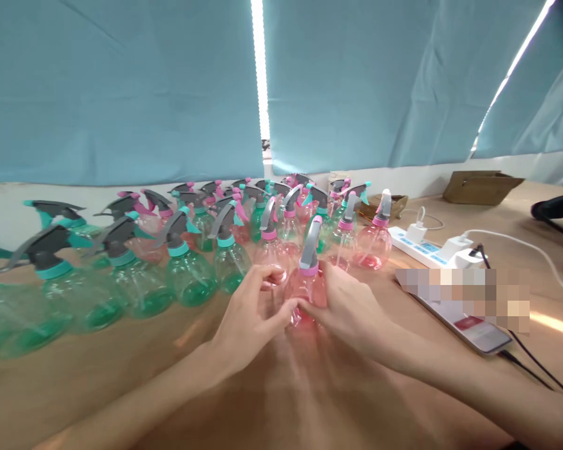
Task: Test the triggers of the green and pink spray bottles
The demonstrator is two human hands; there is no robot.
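A pink see-through spray bottle (304,289) with a grey trigger head and pink collar stands upright on the table between my hands. My right hand (351,306) is closed around its right side, the thumb across the front. My left hand (251,312) curves loosely about the left side. Its thumb touches the bottle's front, and its fingertips reach the left shoulder. Just behind the left fingers is another pink spray bottle (271,247). To the left, green spray bottles (187,278) with teal collars form a front row.
More pink and green bottles crowd the back, by a blue curtain (169,94). At right lie a white power strip (420,249) with plugged-in chargers, a phone (478,331) with cables, and a brown open box (481,187). A black object (560,212) juts in at the right edge.
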